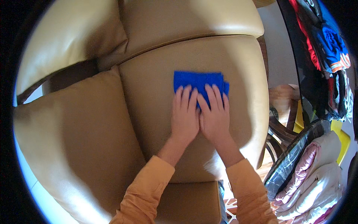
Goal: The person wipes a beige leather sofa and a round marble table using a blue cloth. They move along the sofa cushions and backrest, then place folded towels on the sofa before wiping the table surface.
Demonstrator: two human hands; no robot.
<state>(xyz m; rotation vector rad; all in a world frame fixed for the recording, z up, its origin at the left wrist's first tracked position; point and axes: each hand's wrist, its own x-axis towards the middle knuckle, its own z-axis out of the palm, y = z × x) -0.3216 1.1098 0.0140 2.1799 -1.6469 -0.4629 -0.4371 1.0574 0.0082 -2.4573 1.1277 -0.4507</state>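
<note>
A folded blue cloth (198, 78) lies flat on the tan leather seat cushion (156, 84) of a sofa. My left hand (185, 112) rests palm down on the cloth's lower left part, fingers slightly spread. Beside it my right hand (214, 112) presses on the lower right part, its fingers apart. The thumb sides of both hands meet near the middle. Neither hand's fingers are closed around the cloth, and its near edge is hidden beneath them.
Leather back cushions (92, 140) stand at the left. To the right are a dark table (293, 50) with piled clothes (332, 47), a dark marble-patterned round tabletop (288, 159) holding folded bedding (316, 184), and a yellow chair (344, 142).
</note>
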